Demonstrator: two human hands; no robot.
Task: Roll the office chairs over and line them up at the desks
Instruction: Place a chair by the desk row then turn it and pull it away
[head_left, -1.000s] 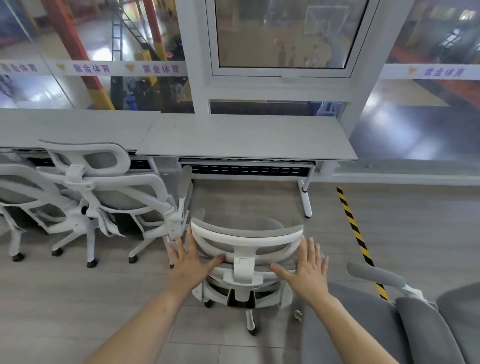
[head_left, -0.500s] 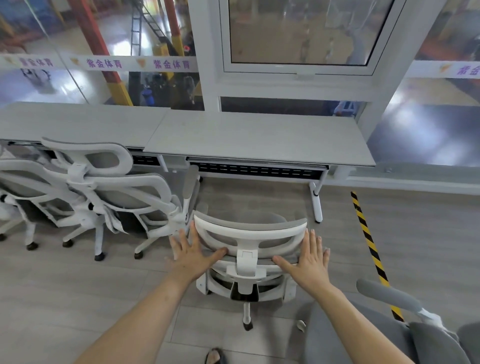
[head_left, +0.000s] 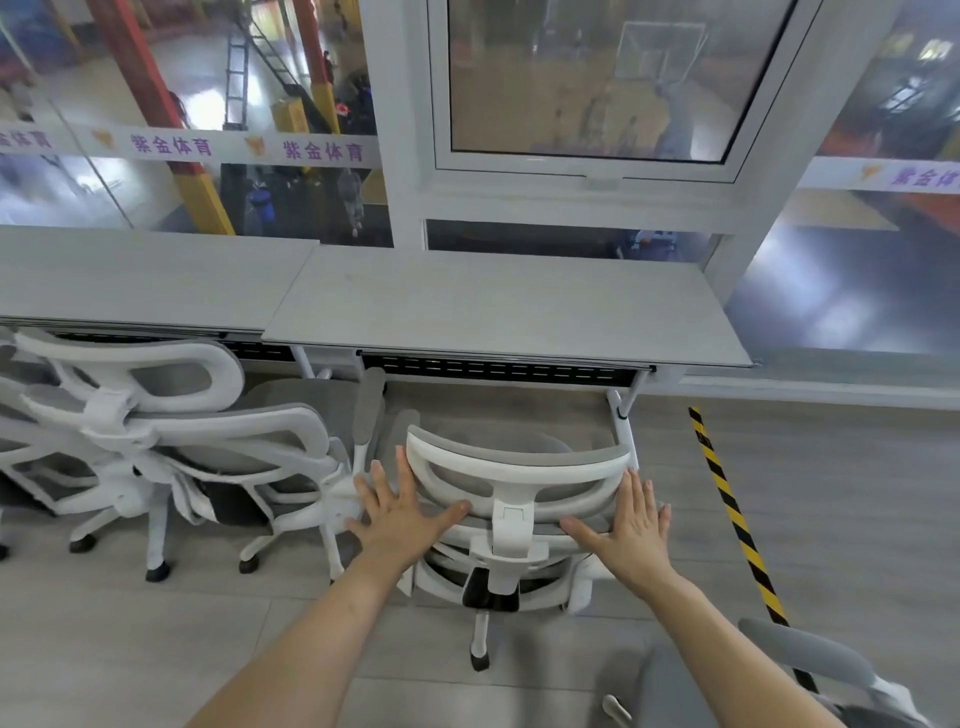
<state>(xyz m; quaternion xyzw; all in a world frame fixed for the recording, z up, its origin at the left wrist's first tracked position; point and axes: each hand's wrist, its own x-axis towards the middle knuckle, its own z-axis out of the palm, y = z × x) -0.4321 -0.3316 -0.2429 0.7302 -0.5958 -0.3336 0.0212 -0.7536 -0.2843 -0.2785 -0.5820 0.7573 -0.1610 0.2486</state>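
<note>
Seemingly, in the head view, you had both hands flat and spread against the back of the white-framed chair (head_left: 519, 499); your left hand (head_left: 400, 512) pressed the left side of its backrest frame with the thumb reaching toward the centre post, and your right hand (head_left: 631, 525) lay against the right side just below the headrest (head_left: 519, 460); neither hand was curled around anything, so you were pushing with open palms rather than gripping; that placement, I judge, let you steer the chair straight on its castors toward the surface (head_left: 493, 306) ahead; the chair stood with its seat facing the surface and near its front edge, between the right leg (head_left: 623, 415) of that surface and the neighbouring chair (head_left: 234, 447) on the left, whose armrest stood just beside yours; further left, more chairs were already parked along the adjoining surface (head_left: 130, 275), which suggested the row was being filled rightward; another grey chair (head_left: 805, 670) waited at the lower right, near the striped floor tape (head_left: 727, 514); no containers showed anywhere, and both surfaces carried nothing that I could see; the chair likely needed a little more push to tuck under.
</note>
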